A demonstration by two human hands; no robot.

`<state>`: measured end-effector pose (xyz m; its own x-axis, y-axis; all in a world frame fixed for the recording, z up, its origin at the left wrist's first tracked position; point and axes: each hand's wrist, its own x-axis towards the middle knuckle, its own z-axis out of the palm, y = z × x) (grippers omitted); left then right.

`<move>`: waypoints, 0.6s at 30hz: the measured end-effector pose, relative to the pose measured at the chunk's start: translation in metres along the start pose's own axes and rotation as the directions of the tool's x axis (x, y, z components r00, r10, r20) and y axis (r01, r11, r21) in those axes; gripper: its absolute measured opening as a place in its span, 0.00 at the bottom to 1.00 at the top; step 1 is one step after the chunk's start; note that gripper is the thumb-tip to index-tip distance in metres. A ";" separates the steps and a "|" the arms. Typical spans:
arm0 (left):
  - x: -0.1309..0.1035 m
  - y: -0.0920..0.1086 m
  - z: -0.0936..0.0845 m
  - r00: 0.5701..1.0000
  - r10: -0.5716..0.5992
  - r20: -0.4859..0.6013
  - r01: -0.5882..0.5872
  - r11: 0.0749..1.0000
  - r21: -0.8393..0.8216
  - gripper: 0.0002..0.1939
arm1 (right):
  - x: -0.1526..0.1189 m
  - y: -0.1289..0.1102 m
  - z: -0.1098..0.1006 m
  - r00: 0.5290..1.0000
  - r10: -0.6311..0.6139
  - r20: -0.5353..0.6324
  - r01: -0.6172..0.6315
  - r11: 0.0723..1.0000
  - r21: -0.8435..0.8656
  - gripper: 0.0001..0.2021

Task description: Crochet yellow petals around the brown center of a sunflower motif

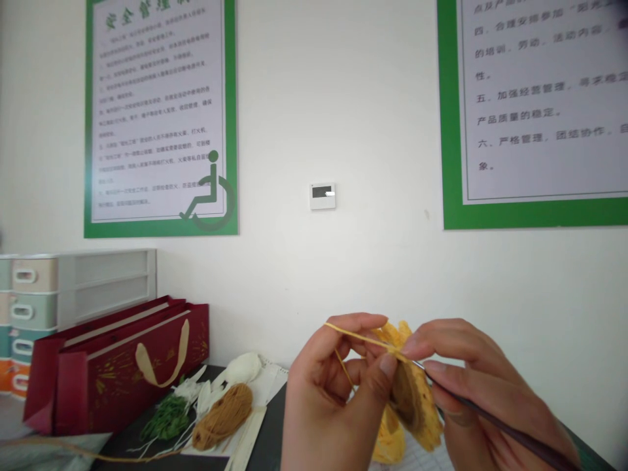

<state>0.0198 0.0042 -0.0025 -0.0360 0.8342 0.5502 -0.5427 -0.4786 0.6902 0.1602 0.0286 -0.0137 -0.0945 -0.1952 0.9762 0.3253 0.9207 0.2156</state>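
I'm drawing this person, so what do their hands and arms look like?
The left hand and right hand are bare, with no gloves. No sleeves show before the picture ends. Something ring-like may be on a right finger, but it's too blurry to tell.

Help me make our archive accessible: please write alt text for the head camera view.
A person's left hand and right hand hold a yellow and brown yarn piece, the right also gripping a slim dark-handled tool at its edge. To the left, brown yarn, green yarn and white yarn lie near a red bag, below a green-bordered poster.
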 end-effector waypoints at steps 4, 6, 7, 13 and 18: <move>0.002 0.002 -0.003 0.994 -0.100 0.052 0.100 0.995 0.007 0.12 | -0.012 0.005 -0.001 0.998 0.051 -0.025 -0.049 0.996 0.078 0.26; 0.003 0.002 -0.004 0.992 -0.121 0.041 0.119 0.992 0.041 0.10 | -0.015 0.006 -0.002 0.997 0.071 -0.009 -0.069 0.991 0.113 0.24; 0.003 0.002 -0.004 0.995 -0.100 0.020 0.099 0.993 0.066 0.10 | -0.015 0.006 -0.002 0.997 0.082 0.006 -0.082 0.989 0.125 0.24; -0.001 -0.002 -0.003 0.983 0.156 -0.099 -0.117 0.940 0.321 0.10 | -0.007 0.002 0.000 0.992 0.113 0.062 -0.120 0.984 0.132 0.21; -0.003 -0.001 0.000 0.966 0.233 -0.110 -0.162 0.881 0.445 0.10 | -0.007 0.002 -0.002 0.989 0.107 0.104 -0.120 0.985 0.123 0.19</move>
<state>0.0203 0.0019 -0.0054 -0.2535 0.7243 0.6412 -0.0983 -0.6787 0.7278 0.1636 0.0310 -0.0196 -0.1565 -0.0589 0.9859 0.2160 0.9720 0.0924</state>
